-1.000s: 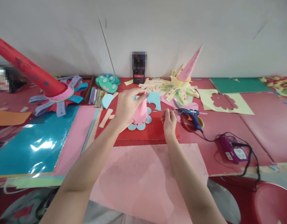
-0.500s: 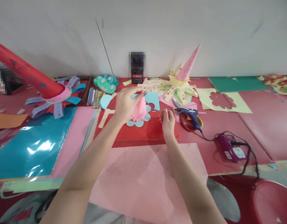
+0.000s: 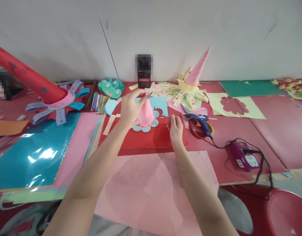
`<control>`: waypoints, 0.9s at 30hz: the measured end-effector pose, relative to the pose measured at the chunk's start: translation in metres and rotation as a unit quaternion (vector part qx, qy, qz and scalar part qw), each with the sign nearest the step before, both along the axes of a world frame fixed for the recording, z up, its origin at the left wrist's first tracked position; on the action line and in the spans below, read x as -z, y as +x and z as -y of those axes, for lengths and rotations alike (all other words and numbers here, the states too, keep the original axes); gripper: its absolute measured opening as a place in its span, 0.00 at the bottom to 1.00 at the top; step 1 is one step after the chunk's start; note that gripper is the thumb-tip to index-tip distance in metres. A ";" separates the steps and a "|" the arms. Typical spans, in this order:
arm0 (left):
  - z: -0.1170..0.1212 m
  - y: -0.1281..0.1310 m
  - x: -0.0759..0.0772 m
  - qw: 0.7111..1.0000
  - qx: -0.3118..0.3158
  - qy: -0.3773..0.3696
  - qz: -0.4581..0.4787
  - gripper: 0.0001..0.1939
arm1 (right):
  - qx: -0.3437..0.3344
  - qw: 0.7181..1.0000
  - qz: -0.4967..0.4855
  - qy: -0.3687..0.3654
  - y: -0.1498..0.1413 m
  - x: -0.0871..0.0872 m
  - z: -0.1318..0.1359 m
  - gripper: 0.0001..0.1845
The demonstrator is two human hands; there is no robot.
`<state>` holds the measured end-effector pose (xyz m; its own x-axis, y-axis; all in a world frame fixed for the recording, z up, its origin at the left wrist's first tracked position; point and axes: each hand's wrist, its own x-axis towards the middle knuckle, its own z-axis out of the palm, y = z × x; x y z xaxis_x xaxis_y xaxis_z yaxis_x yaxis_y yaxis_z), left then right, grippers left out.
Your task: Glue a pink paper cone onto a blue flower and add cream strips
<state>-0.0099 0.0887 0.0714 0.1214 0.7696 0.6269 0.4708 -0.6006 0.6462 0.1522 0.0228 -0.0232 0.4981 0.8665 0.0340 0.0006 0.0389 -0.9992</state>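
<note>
My left hand [image 3: 131, 106] pinches the tip of a small pink paper cone [image 3: 146, 115]. The cone stands upright, its snipped lower edge resting on a light blue scalloped paper base [image 3: 146, 129]. Part of the cone's left side is hidden behind my fingers. Both pieces are over a red sheet [image 3: 153, 140]. My right hand [image 3: 175, 128] hovers over the right end of that sheet, its fingers curled together; whatever they may hold is too small to make out. Just right of it lies a blue glue gun [image 3: 200, 121].
A finished pink cone hat [image 3: 197, 70] with yellow strips stands behind. The glue gun's cord runs to a purple power box [image 3: 245, 157]. A red cone hat [image 3: 30, 78] leans in at left, beside blue plastic-covered sheets [image 3: 40, 150]. A phone [image 3: 144, 77] leans on the wall.
The view has shifted slightly. My left hand keeps its pinch on the cone tip while the cone tilts a little and straightens. My right hand stays nearly in place.
</note>
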 end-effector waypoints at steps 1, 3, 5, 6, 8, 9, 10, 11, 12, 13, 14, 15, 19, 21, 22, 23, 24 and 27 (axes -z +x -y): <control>-0.001 0.000 0.000 1.000 -0.005 0.004 0.005 0.03 | 0.000 1.000 0.002 0.000 0.000 0.000 0.000 0.18; -0.003 0.001 0.000 1.000 -0.019 0.009 0.012 0.03 | 0.000 1.000 0.008 0.000 0.000 0.000 0.000 0.18; -0.005 0.003 -0.001 1.000 -0.029 0.008 0.010 0.04 | -0.001 1.000 0.012 0.001 0.000 0.001 0.000 0.18; -0.006 0.004 -0.002 0.999 -0.032 0.005 0.007 0.04 | -0.001 1.000 0.013 0.001 0.000 0.001 0.000 0.18; -0.008 0.006 -0.002 0.999 -0.039 -0.001 0.003 0.04 | -0.001 1.000 0.011 -0.001 0.000 0.000 0.000 0.18; -0.009 0.007 -0.002 0.999 -0.042 -0.001 0.003 0.04 | -0.001 1.000 0.009 -0.001 0.000 0.000 0.000 0.18; -0.010 0.008 -0.001 0.999 -0.044 -0.001 0.005 0.05 | -0.001 1.000 0.008 0.000 0.000 0.000 0.000 0.19; -0.010 0.009 0.000 0.999 -0.042 0.000 0.009 0.05 | -0.001 1.000 0.007 0.000 0.000 -0.001 0.000 0.19; -0.011 0.009 0.000 0.999 -0.039 0.001 0.013 0.05 | -0.001 1.000 0.007 0.001 0.000 -0.001 0.000 0.19; -0.012 0.010 0.001 0.999 -0.034 0.000 0.017 0.04 | -0.001 1.000 0.008 0.000 0.000 -0.001 0.000 0.19; -0.012 0.011 0.002 0.999 -0.030 -0.002 0.019 0.04 | -0.001 1.000 0.008 0.000 0.000 -0.001 0.000 0.19; -0.013 0.011 0.002 0.999 -0.027 -0.005 0.019 0.03 | -0.002 1.000 0.009 0.000 0.000 -0.001 0.000 0.18; -0.015 0.012 0.003 0.999 -0.034 -0.006 0.010 0.02 | -0.005 1.000 0.008 -0.002 0.001 -0.001 0.000 0.18; -0.017 0.011 0.003 0.999 -0.037 0.001 0.006 0.02 | -0.006 1.000 0.008 -0.001 0.000 0.000 0.000 0.18; -0.018 0.011 0.004 0.999 -0.037 0.005 0.005 0.02 | -0.006 1.000 0.008 -0.001 0.000 0.000 0.000 0.18; -0.018 0.011 0.004 0.999 -0.036 0.009 0.003 0.02 | -0.006 1.000 0.009 0.000 0.000 0.000 0.000 0.18; -0.019 0.011 0.004 0.999 -0.034 0.012 0.001 0.02 | -0.006 1.000 0.009 0.000 0.000 0.000 0.000 0.19; -0.018 0.013 0.003 0.999 -0.031 0.006 -0.007 0.02 | -0.005 1.000 0.011 -0.003 0.000 0.000 -0.001 0.20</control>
<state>0.0034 0.1068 0.0689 0.0822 0.7678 0.6354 0.5167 -0.5780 0.6316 0.1519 0.0233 -0.0229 0.4882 0.8718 0.0402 0.0227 0.0333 -0.9992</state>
